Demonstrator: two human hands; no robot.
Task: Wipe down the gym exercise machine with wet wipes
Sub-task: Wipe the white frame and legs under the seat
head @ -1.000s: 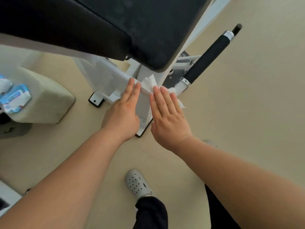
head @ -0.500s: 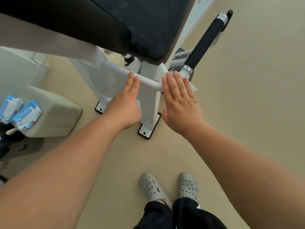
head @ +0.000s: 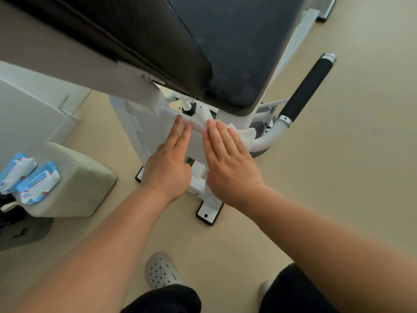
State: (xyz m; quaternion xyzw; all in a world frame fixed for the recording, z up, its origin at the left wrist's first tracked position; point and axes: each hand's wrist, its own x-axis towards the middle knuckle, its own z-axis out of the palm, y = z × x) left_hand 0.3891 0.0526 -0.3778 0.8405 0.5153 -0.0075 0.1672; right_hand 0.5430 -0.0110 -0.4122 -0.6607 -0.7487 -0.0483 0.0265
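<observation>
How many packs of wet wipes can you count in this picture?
2. Both lie side by side on the beige cushion at left: one pack at the frame edge, the other pack beside it.

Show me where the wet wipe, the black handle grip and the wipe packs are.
wet wipe [head: 247, 135]: head view, bunched edge beside fingers.
black handle grip [head: 308, 86]: head view, middle of foam.
wipe packs [head: 37, 182]: head view, nearer pack's top.

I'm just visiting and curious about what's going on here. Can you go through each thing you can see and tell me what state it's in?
Left hand: open flat, fingers on the white frame tube.
Right hand: open flat, pressing the wet wipe on the tube.
Wet wipe: crumpled, draped over the tube.
Seat pad: dusty-looking, untouched.
Black handle grip: untouched.
Two wipe packs: lying on a cushion; whether they are open is unclear.
</observation>
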